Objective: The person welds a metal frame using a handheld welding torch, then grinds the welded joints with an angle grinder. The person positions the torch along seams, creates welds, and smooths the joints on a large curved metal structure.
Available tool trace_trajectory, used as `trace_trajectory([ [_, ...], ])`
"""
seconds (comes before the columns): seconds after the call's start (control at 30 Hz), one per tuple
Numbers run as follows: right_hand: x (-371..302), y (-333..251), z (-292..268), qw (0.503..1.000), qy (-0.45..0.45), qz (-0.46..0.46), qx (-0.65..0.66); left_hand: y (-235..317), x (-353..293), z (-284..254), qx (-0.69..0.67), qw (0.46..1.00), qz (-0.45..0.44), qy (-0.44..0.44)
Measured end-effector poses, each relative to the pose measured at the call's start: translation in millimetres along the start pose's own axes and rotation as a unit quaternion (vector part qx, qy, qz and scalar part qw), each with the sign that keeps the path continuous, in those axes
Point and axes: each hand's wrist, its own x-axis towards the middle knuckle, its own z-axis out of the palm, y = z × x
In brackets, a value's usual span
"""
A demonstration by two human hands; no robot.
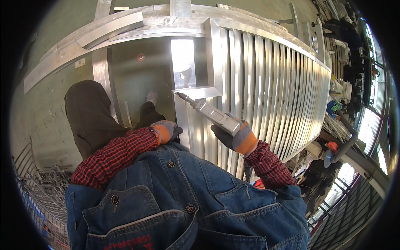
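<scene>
Jutting from right hand (239, 136): tool (216, 117)

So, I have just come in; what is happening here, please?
The person's gloved right grip holds a silver handheld tool. Its narrow tip points at the left end of a flat metal piece by a long slatted metal panel; whether the tip touches is hard to tell. The gloved left grip is curled near the waist, and whether it holds something is unclear.

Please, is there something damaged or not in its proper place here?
Only a short metal piece looks askew: at the upper left, it lies at a slant over the long rails, not quite in line with them. No damage is clear.
</scene>
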Motion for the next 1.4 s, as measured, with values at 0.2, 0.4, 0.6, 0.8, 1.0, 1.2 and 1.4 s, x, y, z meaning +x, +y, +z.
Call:
trace_trajectory([
  [0.2, 1.8, 4.9, 4.9, 1.000, 0.006, -0.008, 0.008, -0.5, 1.0, 3.0, 0.004, 1.000, 0.001, 0.013],
  [0.4, 2.1, 8.0, 9.2, 1.000, 0.006, -0.008, 0.010, -1.6, 1.6, 4.2, 0.003, 1.000, 0.011, 0.012],
  [0.6, 3.8, 8.7, 10.1, 1.000, 0.000, -0.004, -0.014, -4.8, 7.3, 8.5, 0.007, 1.000, 0.005, 0.007],
  [0.8, 5.5, 5.6, 10.9, 0.997, -0.007, -0.010, -0.082, -4.3, 7.9, 9.3, 0.006, 1.000, -0.006, 0.009],
  [1.0, 6.3, -2.3, 5.8, 0.997, -0.022, 0.017, -0.073, -2.4, -1.7, 2.7, -0.008, 1.000, 0.015, 0.011],
  [1.2, 7.3, -5.2, 4.0, 0.997, -0.031, 0.021, -0.072, 2.7, -6.8, -2.6, -0.010, 1.000, 0.004, 0.008],
  [1.4, 6.0, -3.8, 4.3, 0.997, -0.026, 0.016, -0.066, 2.7, -8.4, -5.1, -0.006, 1.000, 0.008, -0.003],
])
